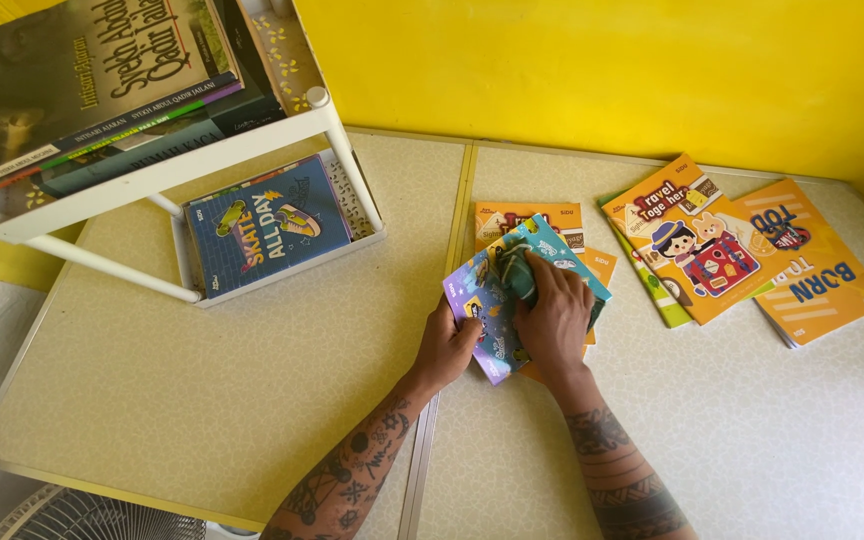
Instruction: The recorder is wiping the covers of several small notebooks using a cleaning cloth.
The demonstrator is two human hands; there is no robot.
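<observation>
My left hand (445,347) grips the near edge of a purple notebook (479,292) at the middle of the table. A teal notebook (552,250) overlaps the purple one, and my right hand (555,318) lies flat on top of it, pressing down. Both notebooks rest on a small pile of orange notebooks (527,218) whose far edges show beyond my fingers. Both forearms come in from the bottom edge of the view.
A white two-tier rack (337,125) stands at the far left, with stacked books (92,80) on top and a blue notebook (267,235) below. Orange notebooks (742,250) lie fanned at the right. The cream folding table (202,400) has a centre seam. A yellow wall is behind, a fan (82,515) below left.
</observation>
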